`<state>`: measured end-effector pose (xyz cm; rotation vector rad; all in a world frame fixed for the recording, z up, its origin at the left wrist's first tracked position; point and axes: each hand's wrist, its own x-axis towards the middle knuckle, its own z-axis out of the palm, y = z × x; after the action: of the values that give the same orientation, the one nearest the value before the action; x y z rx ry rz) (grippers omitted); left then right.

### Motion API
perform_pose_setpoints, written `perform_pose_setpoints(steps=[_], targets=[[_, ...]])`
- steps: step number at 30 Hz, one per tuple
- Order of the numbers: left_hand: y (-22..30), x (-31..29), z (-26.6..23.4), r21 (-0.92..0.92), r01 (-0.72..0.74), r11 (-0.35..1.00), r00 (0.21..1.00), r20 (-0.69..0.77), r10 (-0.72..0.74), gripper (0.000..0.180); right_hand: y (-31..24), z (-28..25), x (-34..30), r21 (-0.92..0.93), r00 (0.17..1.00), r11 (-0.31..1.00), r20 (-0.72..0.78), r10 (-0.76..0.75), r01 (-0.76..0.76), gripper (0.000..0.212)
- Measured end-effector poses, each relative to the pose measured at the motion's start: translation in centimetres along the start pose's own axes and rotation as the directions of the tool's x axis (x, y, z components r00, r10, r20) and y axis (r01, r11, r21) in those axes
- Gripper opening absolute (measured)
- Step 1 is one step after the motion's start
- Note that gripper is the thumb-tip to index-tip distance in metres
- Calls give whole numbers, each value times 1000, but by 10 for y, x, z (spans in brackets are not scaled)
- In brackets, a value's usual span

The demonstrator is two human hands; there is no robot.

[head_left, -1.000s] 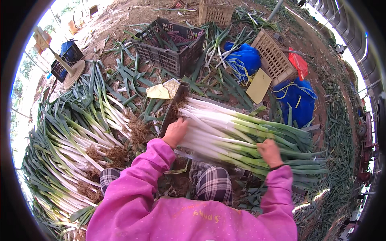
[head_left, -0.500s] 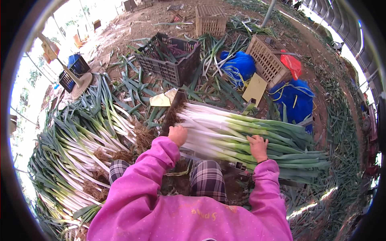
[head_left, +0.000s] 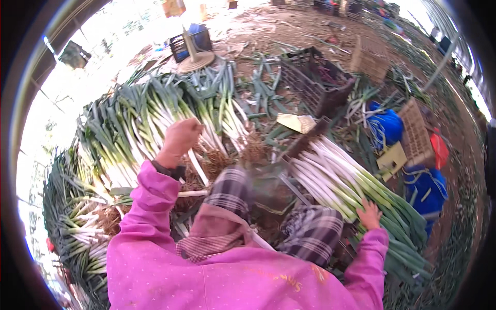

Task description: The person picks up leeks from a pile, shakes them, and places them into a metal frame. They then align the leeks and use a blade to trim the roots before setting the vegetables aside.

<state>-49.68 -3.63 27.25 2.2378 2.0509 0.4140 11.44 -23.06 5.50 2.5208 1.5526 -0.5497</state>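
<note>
Compared with half a second ago, when both hands lay on the leek bundle, the left hand has come away from it and is now over the leek pile on the ground, while the right hand stays on the bundle. The view has swung toward the left, so the tray and the crates sit further right in it, and a dusty-pink checked cloth now shows on the lap. The bundle lies in the tray, its white ends toward the dark, flat end wall and its long green leaves fanning away from that wall toward the lower right. The shanks are smooth, pale and rod-straight, turning to flat, strappy, blue-green leaves; in the pile, matted brown root tufts hang at the stalk ends nearest the person, wiry and fibrous. Beyond the tray stand a black lattice crate and a tan slatted plastic crate, with a crumpled, glossy blue bag between them. The left forearm reaches forward with the wrist raised and the fingers curled in; whether they grip a stalk I cannot tell. The right arm angles outward, its hand laid palm-down with fingers spread on the greening part of the bundle, pressing flat and clasping nothing.
</note>
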Motion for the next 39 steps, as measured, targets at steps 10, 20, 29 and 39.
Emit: perform_pose_setpoints(steps=[10, 20, 29, 39], targets=[[-171, 45, 226, 12, 206, 978, 939, 280, -201, 24, -13, 10, -8, 45, 994, 993, 3, 105, -105, 72], [-214, 104, 266, 304, 36, 952, 979, 179, -94, 30, -9, 5, -21, 111, 985, 979, 32, 170, -173, 69], [-207, 16, 181, 230, -273, 934, 841, 529, 116, 30, -71, -97, 17, -30, 957, 988, 245, 156, -153, 42], [-231, 55, 145, 325, -603, 729, 756, 524, 392, 10, -112, -110, 56, 242, 951, 937, -240, -193, 251, 34]])
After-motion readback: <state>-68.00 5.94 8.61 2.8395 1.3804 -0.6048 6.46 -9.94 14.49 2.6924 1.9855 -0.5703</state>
